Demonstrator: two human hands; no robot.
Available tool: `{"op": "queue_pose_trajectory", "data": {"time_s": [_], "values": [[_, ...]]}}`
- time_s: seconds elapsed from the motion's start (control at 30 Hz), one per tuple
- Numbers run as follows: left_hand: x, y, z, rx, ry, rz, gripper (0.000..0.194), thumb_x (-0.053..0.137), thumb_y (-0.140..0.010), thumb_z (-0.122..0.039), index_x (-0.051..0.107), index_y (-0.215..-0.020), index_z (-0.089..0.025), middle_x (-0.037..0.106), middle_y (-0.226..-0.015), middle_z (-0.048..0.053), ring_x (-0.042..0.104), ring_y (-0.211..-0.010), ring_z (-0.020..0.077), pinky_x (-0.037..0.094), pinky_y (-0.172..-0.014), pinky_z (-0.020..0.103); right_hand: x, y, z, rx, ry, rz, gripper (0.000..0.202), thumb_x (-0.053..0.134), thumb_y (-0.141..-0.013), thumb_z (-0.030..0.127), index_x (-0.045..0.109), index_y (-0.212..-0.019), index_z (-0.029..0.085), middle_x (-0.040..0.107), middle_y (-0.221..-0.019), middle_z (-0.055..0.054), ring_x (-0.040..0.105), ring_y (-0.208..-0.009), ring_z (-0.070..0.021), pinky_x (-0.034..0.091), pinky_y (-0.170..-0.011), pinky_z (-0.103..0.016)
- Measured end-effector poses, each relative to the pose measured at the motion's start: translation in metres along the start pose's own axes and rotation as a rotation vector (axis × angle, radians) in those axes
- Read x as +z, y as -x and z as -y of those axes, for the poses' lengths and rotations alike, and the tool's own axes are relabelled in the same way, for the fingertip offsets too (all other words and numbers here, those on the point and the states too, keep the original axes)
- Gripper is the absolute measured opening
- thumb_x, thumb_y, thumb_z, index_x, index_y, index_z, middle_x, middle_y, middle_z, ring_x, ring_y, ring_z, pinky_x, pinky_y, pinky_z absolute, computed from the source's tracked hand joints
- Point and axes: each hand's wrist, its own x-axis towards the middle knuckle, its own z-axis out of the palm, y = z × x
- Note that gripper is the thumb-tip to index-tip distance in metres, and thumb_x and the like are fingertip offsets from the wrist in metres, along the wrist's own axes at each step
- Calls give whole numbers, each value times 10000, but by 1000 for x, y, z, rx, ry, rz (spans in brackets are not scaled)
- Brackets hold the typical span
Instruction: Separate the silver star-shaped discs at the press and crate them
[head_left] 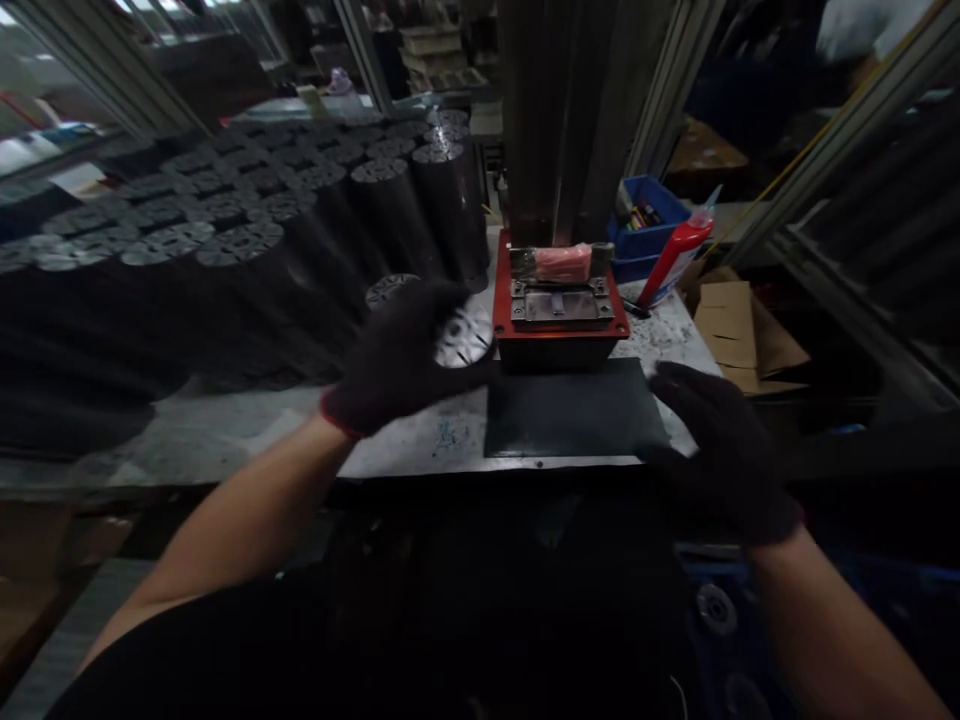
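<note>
My left hand, in a dark work glove, is wrapped round a slotted metal cylinder; its round, shiny end face points toward me. Another slotted cylinder shows just behind that hand. On the other side, my right hand, gloved too, hovers near the right edge of a dark mat. Its thumb and fingers are apart, with nothing in them. Between and beyond my hands stands a red-based press fixture with a metal block on top and a pink wrapped piece behind the block.
Many tall stacks of dark slotted cylinders crowd the left of the bench. A blue bin of small items and a red bottle stand at the back right. Cardboard lies beyond; round parts sit low at right.
</note>
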Motion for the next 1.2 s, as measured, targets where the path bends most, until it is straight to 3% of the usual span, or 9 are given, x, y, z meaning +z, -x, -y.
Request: {"op": "queue_pose_trajectory", "data": {"time_s": [0.1, 0.2, 0.33, 0.47, 0.6, 0.73, 0.87, 1.0, 1.2], "values": [[49, 10, -11, 205, 96, 217, 816, 979, -747, -552, 661, -1409, -196, 717, -1386, 103, 694, -1253, 331, 587, -1133, 511, 33, -68, -6, -155, 44, 40, 388, 649, -1077, 431, 723, -1397, 224, 768, -1362, -142, 709, -1239, -319, 547, -1062, -499], [95, 12, -11, 213, 148, 374, 795, 982, -760, -495, 674, -1430, -197, 701, -1430, 118, 701, -1299, 358, 605, -1118, 496, 64, -126, -15, -210, 117, 168, 419, 637, -1069, 463, 741, -1367, 188, 748, -1394, -147, 672, -1260, -344, 503, -1078, -518], [126, 17, -2, 122, 172, 387, 805, 988, -729, -516, 695, -1422, -227, 728, -1392, 111, 717, -1277, 395, 613, -1098, 556, 82, -147, -31, -249, 156, 253, 457, 565, -1098, 538, 749, -1350, 204, 726, -1423, -112, 626, -1314, -349, 444, -1145, -561], [126, 21, 7, 87, 242, 414, 920, 1004, -717, -516, 638, -1514, -239, 694, -1480, 113, 680, -1353, 400, 590, -1133, 571, 80, -145, -36, -219, 161, 248, 505, 502, -1125, 576, 741, -1368, 204, 718, -1417, -97, 622, -1328, -354, 430, -1167, -603], [123, 22, 15, 129, 326, 474, 1009, 976, -779, -482, 521, -1644, -232, 614, -1613, 131, 610, -1462, 403, 538, -1203, 568, 74, -134, -15, -155, 161, 180, 475, 522, -1109, 562, 804, -1215, 195, 781, -1247, -108, 684, -1202, -327, 496, -1107, -577], [128, 24, 16, 117, 363, 449, 1073, 1043, -697, -466, 554, -1619, -216, 648, -1569, 144, 659, -1392, 397, 564, -1169, 556, 82, -90, 19, 309, -73, -72, 421, 507, -1111, 480, 828, -1001, 231, 804, -954, -81, 737, -939, -259, 597, -907, -427], [130, 21, 4, 87, 302, 396, 886, 1055, -670, -452, 703, -1449, -219, 752, -1366, 119, 730, -1226, 378, 616, -1063, 542, 107, -52, 27, 627, -333, 32, 391, 541, -1047, 450, 814, -866, 237, 789, -832, -24, 743, -818, -222, 603, -829, -356], [127, 16, -5, 66, 269, 407, 680, 955, -797, -392, 735, -1410, -197, 771, -1325, 128, 741, -1188, 367, 624, -1005, 510, 118, -47, 21, 614, -291, 156, 436, 527, -1036, 479, 833, -856, 225, 831, -910, -65, 776, -890, -253, 589, -831, -362], [116, 9, -6, 35, 318, 518, 598, 871, -850, -458, 749, -1392, -237, 769, -1378, 110, 739, -1230, 344, 612, -1028, 456, 100, -47, 29, 391, -67, 276, 377, 548, -1085, 408, 867, -1069, 208, 859, -1059, -96, 803, -1000, -281, 590, -873, -377]]}}
